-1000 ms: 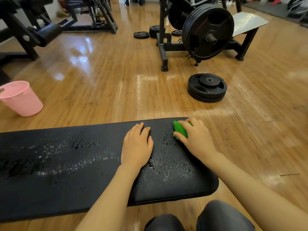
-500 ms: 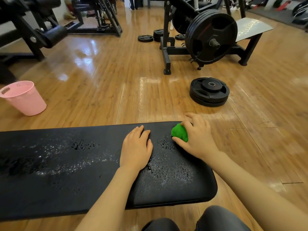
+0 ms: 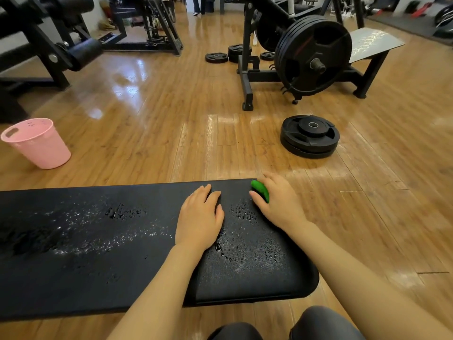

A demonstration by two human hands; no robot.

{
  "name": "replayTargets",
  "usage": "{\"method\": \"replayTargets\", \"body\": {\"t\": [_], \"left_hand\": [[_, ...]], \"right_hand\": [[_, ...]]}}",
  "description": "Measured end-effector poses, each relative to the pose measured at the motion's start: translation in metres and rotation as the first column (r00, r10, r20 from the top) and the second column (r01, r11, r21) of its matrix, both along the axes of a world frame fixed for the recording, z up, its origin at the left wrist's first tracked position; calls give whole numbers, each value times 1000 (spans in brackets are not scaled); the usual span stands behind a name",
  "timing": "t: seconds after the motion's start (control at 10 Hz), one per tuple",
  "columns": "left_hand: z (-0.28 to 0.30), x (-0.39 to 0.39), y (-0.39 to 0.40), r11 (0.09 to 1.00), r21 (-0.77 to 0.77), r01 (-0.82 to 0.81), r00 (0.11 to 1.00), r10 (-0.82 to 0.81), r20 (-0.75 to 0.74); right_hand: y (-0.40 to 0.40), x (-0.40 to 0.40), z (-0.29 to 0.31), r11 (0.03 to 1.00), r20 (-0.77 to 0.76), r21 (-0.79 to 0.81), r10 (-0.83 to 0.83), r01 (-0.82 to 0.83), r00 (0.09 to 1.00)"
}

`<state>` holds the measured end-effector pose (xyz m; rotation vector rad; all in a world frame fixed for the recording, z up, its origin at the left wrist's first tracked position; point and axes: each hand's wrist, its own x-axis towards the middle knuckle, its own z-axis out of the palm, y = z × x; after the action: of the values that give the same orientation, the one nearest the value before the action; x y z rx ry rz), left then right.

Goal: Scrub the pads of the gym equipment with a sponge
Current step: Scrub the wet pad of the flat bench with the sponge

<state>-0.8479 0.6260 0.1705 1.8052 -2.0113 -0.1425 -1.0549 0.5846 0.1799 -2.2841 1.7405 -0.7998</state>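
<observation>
Since half a second ago, the right hand [image 3: 282, 202] has carried the sponge [image 3: 261, 192] back down to the pad [image 3: 98, 253], near its far edge and close to the far right corner; a second ago it lay in much the same spot. We see the green sponge gripped in this hand, the thumb below it and the fingers curled over the top, so that only its left part shows. Whether the sponge presses on the surface or only touches it, we cannot tell.

Our left hand [image 3: 198, 222] has stayed flat on the pad throughout, palm down, fingers straight and together, holding nothing. It lies just left of the right hand, apart from it.

Between and below the two hands the black pad bears a patch of water beads; a paler speckled band runs leftward along its middle. The rounded right end of the pad lies above our knees [image 3: 282, 325].

On the wooden floor [image 3: 171, 119] beyond the far edge we note a pink bucket [image 3: 39, 146] at left, a stack of plates [image 3: 310, 136] at right, and a loaded rack [image 3: 311, 55] farther back.
</observation>
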Motion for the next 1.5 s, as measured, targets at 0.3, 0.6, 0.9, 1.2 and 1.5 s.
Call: {"method": "replayTargets", "body": {"t": [0.3,0.6,0.9,1.2,1.5], "left_hand": [[0,1,0,1000,0,-2,1000,2,-3],[2,0,1,1000,14,-1,1000,1,-7],[2,0,2,1000,29,2,1000,-2,-8],[3,0,2,1000,26,3,1000,-2,-17],[1,0,1,1000,20,4,1000,-4,-23]], "right_hand": [[17,-8,-4,998,-9,-60,-13,12,1000],[-14,0,-2,987,33,-95,-127,129,991],[8,3,-6,977,2,-96,-190,189,982],[17,-5,-8,956,47,-68,-282,285,958],[8,-7,-3,939,90,30,-344,343,935]]}}
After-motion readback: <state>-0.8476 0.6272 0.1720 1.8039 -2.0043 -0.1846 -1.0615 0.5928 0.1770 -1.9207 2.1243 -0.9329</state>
